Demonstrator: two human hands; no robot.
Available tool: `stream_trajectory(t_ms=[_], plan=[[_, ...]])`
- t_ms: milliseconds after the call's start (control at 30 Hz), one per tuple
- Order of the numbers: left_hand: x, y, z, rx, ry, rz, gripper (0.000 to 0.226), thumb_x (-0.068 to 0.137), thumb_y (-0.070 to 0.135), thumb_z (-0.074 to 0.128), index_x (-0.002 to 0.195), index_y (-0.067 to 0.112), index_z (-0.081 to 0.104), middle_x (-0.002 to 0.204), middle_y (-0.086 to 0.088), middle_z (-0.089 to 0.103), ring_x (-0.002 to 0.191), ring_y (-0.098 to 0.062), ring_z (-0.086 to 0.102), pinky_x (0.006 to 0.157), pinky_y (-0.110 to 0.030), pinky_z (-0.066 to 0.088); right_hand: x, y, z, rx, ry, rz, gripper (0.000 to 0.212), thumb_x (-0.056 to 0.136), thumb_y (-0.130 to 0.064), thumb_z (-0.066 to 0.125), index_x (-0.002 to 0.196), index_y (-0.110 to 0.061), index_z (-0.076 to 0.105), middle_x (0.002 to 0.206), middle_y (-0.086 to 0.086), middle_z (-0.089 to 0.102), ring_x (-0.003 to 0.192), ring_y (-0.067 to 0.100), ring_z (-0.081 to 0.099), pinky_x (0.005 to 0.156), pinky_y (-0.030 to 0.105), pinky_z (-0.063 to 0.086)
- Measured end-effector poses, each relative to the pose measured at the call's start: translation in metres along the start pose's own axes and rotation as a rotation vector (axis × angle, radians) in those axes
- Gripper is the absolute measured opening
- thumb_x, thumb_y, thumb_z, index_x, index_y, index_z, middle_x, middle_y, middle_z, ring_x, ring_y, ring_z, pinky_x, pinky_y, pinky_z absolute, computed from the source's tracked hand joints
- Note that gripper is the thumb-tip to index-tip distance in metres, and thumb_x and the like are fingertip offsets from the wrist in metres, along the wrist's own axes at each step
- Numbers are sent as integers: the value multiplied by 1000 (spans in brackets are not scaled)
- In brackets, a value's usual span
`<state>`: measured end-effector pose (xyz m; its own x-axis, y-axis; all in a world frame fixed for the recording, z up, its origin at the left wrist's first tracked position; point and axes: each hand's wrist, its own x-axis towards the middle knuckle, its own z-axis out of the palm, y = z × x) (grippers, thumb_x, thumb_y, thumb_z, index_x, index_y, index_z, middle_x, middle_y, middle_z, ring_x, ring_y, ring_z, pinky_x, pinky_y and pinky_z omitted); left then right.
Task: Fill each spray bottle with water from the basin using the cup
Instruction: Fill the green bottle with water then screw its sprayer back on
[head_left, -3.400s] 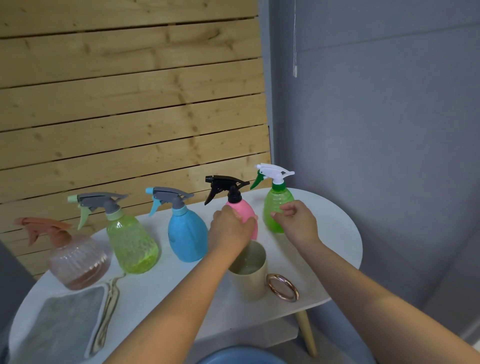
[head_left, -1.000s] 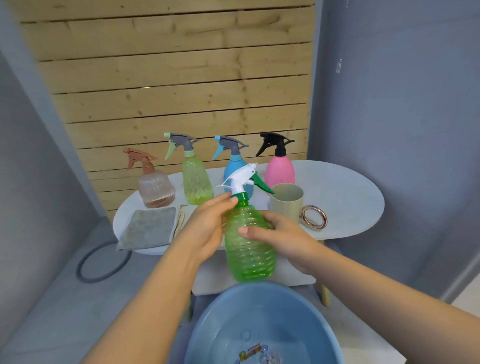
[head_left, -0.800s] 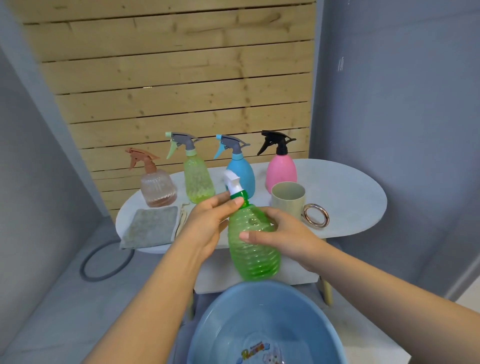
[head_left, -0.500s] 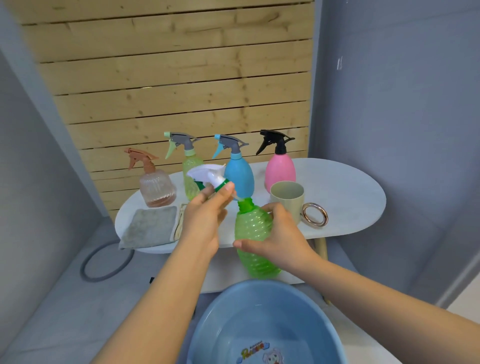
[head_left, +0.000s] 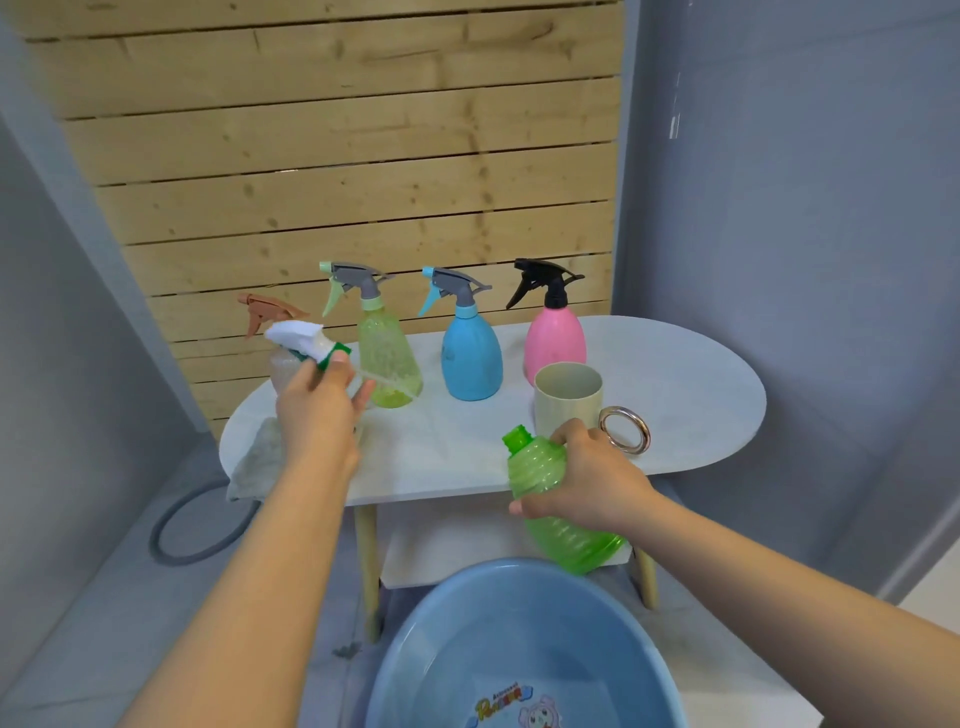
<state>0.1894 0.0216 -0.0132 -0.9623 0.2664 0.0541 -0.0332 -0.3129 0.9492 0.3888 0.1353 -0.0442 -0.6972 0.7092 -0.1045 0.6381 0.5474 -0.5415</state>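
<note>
Wooden slats back a white oval table at mid-frame. On it stand a yellow-green bottle, a blue bottle, a pink bottle and a cup; a clear bottle shows partly behind the left hand. That hand pinches the white sprayer. At lower right, the right hand grips the open green bottle, tilted above the basin.

basin cut by bottom edge, brown bottle behind left hand
</note>
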Motion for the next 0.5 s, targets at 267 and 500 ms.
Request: stream_trajectory(t_ms=[267, 500], plan=[[9, -23, 8, 1176, -267, 532, 44, 88, 7, 59, 131, 4, 52, 116, -20, 48, 103, -32, 50, 89, -28, 35, 3, -4, -1, 40, 25, -36, 89, 62, -56, 78, 130, -19, 34, 126, 3, 42, 118, 24, 44, 94, 39, 44], [3, -82, 30, 1597, -546, 425, 38, 93, 9, 46, 131, 10, 49, 125, -10, 42, 121, -29, 37, 94, -36, 36, 11, -6, 3, 14, 1, -42, 87, 64, -55, 77, 130, -19, 33, 127, 3, 42, 118, 23, 44, 94, 38, 43]])
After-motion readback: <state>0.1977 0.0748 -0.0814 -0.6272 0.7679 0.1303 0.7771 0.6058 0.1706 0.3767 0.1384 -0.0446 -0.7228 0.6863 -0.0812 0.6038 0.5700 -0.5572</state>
